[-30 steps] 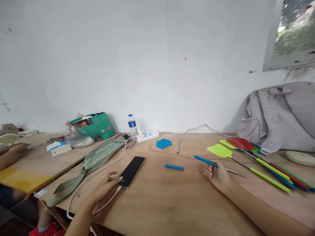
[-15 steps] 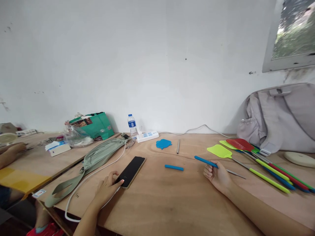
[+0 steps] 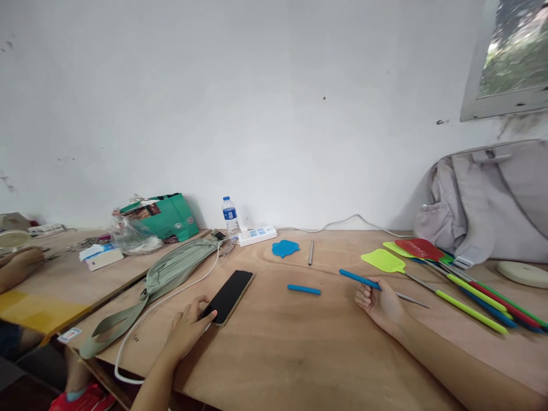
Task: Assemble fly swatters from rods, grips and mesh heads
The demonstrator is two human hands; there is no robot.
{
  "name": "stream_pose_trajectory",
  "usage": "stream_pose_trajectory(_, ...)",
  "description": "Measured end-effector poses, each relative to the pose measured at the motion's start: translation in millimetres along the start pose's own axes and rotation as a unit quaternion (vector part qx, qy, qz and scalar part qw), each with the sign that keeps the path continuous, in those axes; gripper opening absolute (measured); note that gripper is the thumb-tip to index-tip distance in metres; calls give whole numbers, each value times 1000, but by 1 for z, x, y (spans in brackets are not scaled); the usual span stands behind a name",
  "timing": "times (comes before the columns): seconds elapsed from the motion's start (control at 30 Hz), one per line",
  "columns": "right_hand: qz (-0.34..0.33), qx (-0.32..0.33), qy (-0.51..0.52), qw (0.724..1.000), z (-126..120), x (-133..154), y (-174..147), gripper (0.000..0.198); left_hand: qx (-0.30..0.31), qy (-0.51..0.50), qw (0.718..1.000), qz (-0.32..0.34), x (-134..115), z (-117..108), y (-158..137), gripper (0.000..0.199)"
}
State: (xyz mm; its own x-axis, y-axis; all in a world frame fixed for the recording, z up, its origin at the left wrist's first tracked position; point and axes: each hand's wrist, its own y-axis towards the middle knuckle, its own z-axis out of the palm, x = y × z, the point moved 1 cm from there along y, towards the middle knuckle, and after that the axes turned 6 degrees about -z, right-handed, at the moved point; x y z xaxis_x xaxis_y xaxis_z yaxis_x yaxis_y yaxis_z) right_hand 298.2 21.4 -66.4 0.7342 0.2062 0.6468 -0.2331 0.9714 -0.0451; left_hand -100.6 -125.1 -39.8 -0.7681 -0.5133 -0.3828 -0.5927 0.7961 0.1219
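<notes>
My right hand [image 3: 379, 305] is closed round a blue fly swatter handle [image 3: 358, 278], its free end pointing left above the table. A thin metal rod [image 3: 413, 299] sticks out behind that hand; whether it joins the handle is hidden. My left hand [image 3: 188, 328] grips the lower end of a black smartphone [image 3: 231, 294], thumb on its screen, with a white cable [image 3: 165, 302] running beside it. Between the hands lies a second blue tube [image 3: 303, 289]. Farther back are a blue swatter head [image 3: 285, 248] and a short metal tube [image 3: 311, 253].
Several coloured fly swatters [image 3: 471, 294] lie at the right, before a grey backpack [image 3: 492, 200] and a round cream object [image 3: 522, 273]. A power strip [image 3: 258, 236], water bottle [image 3: 230, 216], green strap bag [image 3: 182, 264] and teal bag [image 3: 175, 220] stand left. Another person's hand [image 3: 25, 260] is far left.
The view has shifted very slightly. Both hands keep the same hold, and the things on the table have not visibly moved.
</notes>
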Motion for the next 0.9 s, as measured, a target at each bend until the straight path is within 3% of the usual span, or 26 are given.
stream_pose_trajectory(0.43,-2,10,-10,1000,-3,-1,2,25,39,9,999,-17,2,1,0,45)
stream_pose_trajectory(0.57,-5,15,-9,1000,-2,-1,2,25,27,-16,997,-74,-5,-10,8,53)
stream_pose_trajectory(0.67,-3,10,-1,1000,0,-1,2,25,-51,35,995,-76,-39,-22,14,54)
stream_pose_trajectory(0.73,-3,1,7,1000,2,-1,1,25,-68,51,996,14,-78,-20,19,48)
stream_pose_trajectory(0.8,-8,-9,11,1000,4,0,-1,24,-67,45,992,102,-120,-5,23,44)
stream_pose_trajectory(0.9,-20,-21,10,1000,5,1,-1,23,-55,44,974,216,-172,36,32,42)
